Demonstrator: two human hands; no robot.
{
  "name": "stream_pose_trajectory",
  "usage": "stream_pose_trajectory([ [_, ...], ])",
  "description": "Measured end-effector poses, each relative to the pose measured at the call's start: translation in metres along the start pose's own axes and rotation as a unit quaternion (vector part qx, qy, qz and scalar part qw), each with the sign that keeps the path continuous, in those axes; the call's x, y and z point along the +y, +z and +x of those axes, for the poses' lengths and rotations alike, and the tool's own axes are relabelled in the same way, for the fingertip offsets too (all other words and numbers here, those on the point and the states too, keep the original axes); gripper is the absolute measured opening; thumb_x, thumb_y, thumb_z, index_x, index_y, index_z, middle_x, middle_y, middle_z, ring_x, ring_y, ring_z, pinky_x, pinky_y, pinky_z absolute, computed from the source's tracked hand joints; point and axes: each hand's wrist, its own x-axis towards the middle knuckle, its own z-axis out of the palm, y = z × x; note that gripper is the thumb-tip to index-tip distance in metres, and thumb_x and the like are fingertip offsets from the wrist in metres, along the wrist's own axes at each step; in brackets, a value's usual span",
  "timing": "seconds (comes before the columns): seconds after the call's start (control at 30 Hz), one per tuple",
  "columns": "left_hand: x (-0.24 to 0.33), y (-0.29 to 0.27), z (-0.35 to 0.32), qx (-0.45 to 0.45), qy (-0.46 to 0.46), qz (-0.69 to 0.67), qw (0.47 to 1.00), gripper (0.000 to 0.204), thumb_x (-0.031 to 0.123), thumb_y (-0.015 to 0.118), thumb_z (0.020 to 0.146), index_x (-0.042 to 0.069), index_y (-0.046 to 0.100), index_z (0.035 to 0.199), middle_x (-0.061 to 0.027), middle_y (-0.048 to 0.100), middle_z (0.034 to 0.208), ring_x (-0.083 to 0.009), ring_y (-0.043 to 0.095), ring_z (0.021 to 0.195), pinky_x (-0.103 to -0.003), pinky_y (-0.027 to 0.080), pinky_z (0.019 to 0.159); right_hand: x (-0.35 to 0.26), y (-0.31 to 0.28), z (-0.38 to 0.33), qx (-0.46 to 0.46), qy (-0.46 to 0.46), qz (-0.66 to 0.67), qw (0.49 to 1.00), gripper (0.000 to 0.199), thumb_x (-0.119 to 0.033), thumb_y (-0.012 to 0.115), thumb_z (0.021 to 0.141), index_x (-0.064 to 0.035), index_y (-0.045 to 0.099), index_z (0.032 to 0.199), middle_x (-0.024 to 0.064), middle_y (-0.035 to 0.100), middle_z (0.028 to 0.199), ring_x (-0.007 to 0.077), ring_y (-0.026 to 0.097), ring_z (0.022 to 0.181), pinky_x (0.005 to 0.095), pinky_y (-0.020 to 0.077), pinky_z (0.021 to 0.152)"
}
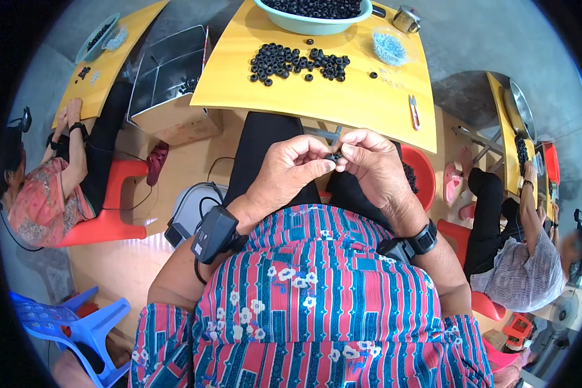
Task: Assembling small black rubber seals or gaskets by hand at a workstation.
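Note:
My left hand (288,169) pinches a small black ring-like piece (332,157) between thumb and fingers, over my lap just below the table's near edge. My right hand (374,167) meets it there, thumb and forefinger pressed together at the piece. Whether the right fingers also hold something tiny is too small to tell. Beyond my hands, on the yellow table (233,90), lies a loose pile of similar black pieces (275,61) with holes through them. Thread snips (414,112) with a reddish handle rest near the table's right edge.
A pale green basin (317,27) full of black pieces, a clear tub (390,49) of small bluish bits and a metal cup (407,19) stand farther back. Beside my legs are a red basin (425,173) and a cardboard box (174,119). People sit working at tables on both sides.

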Motion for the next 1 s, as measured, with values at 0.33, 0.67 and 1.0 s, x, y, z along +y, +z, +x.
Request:
stream_pose_trajectory([
  [0.33, -0.013, -0.011, 0.002, -0.002, -0.011, 0.016, 1.000, 0.008, 0.005, 0.063, 0.086, 0.001, 0.060, 0.092, -0.0016, 0.064, 0.088, -0.0053, 0.058, 0.084, -0.020, 0.047, 0.075, 0.006, 0.001, 0.006, 0.003, -0.009, 0.014, 1.000, 0.013, 0.003, 0.058, 0.084, 0.0002, 0.062, 0.097, 0.0100, 0.063, 0.085, 0.0168, 0.060, 0.071, 0.0296, 0.0513, 0.067],
  [0.67, -0.017, -0.014, 0.002, -0.010, -0.022, 0.043, 0.999, 0.009, 0.005, 0.063, 0.086, 0.001, 0.061, 0.094, -0.0042, 0.066, 0.090, -0.0077, 0.060, 0.086, -0.022, 0.048, 0.078, 0.009, -0.001, 0.007, -0.007, -0.034, -0.023, 0.999, 0.014, 0.004, 0.059, 0.084, -0.0003, 0.062, 0.097, 0.0107, 0.065, 0.087, 0.0168, 0.061, 0.074, 0.0286, 0.0517, 0.068],
  [1.0, -0.018, -0.016, 0.004, 0.001, -0.007, 0.077, 0.997, 0.010, 0.009, 0.066, 0.085, 0.002, 0.062, 0.090, 0.0017, 0.061, 0.081, -0.0033, 0.054, 0.077, -0.020, 0.045, 0.070, 0.010, -0.002, 0.011, 0.003, -0.088, -0.133, 0.987, 0.013, 0.005, 0.061, 0.081, -0.0026, 0.065, 0.091, 0.0067, 0.067, 0.086, 0.0110, 0.062, 0.076, 0.0242, 0.0502, 0.069],
])
